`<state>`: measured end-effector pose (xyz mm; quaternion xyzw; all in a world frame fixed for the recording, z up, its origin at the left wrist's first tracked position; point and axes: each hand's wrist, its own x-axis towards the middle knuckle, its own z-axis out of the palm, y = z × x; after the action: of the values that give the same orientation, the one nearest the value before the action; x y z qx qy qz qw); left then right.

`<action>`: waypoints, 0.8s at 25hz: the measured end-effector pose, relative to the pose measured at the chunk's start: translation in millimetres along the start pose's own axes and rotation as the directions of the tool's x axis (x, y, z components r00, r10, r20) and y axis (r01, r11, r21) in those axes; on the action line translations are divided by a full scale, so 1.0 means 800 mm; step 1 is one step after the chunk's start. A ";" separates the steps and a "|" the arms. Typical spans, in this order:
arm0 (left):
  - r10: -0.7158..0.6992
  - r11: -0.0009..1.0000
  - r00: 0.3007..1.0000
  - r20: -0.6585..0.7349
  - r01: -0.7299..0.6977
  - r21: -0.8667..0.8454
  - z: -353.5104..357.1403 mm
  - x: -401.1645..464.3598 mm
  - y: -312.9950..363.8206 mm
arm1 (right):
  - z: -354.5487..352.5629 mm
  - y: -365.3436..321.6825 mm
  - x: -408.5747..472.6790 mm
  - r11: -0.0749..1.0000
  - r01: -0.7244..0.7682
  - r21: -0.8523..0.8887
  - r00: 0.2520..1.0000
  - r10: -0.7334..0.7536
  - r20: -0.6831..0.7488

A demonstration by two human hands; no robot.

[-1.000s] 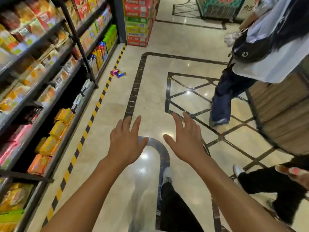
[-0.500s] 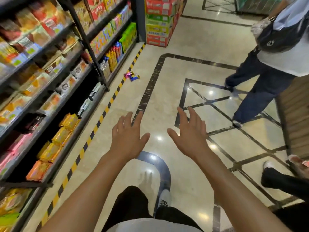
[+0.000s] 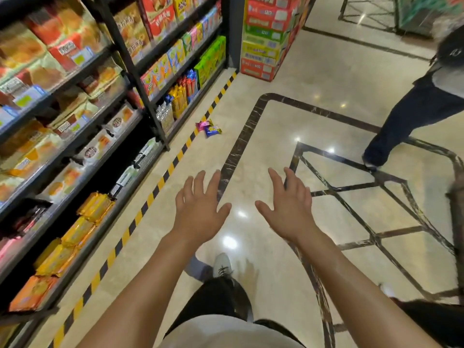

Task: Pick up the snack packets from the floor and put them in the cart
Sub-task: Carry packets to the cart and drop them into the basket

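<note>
1. Closer than half a second ago, the snack packets [image 3: 208,127] now sit lower and larger in the view, and the person in dark trousers [image 3: 411,116] has stepped further off to the right.
2. These packets, pink, blue and yellow, lie in a small heap on the polished floor [image 3: 313,79], touching the yellow-and-black hazard stripe [image 3: 160,180] that runs along the foot of the shelves.
3. Just beside them on the lowest shelf stand silver, yellow and red-and-blue packs [image 3: 179,101].
4. Both hands are well short of the packets, held out palm down above the floor.
5. Fingers of the left hand [image 3: 200,212] are spread and relaxed; it holds nothing.
6. On the other side, the right hand [image 3: 288,209] is likewise released, fingers straight and apart, touching nothing.
7. Between the forearms, lower down, a white shoe [image 3: 222,266] of the wearer shows above a dark trouser leg.
8. To the left, the black shelving [image 3: 130,64] carries orange and yellow snack bags.
9. Beyond the shelf end stands a stack of red, green and yellow cartons [image 3: 266,38].
10. A dark marble inlay [image 3: 236,151] curves across the floor to the right of the packets.
</note>
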<state>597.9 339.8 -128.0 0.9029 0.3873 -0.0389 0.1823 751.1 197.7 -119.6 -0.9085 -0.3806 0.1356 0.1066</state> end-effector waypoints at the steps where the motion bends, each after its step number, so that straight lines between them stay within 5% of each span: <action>1: -0.003 1.000 1.000 -0.004 0.003 0.019 -0.004 0.024 0.002 | -0.004 0.001 0.023 1.000 -0.005 -0.004 1.000 0.005 0.006; 11: -0.030 0.996 0.999 0.018 0.028 0.084 -0.046 0.317 0.050 | -0.062 0.046 0.322 1.000 -0.022 -0.008 1.000 0.022 0.004; 20: -0.209 0.973 0.978 0.014 0.207 0.100 -0.082 0.549 0.116 | -0.130 0.094 0.610 0.988 0.154 -0.008 0.983 -0.153 0.099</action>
<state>965.7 605.7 -132.3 0.8647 0.4752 -0.0877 0.1373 1163.8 488.0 -125.0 -0.8696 -0.4552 0.1683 0.0910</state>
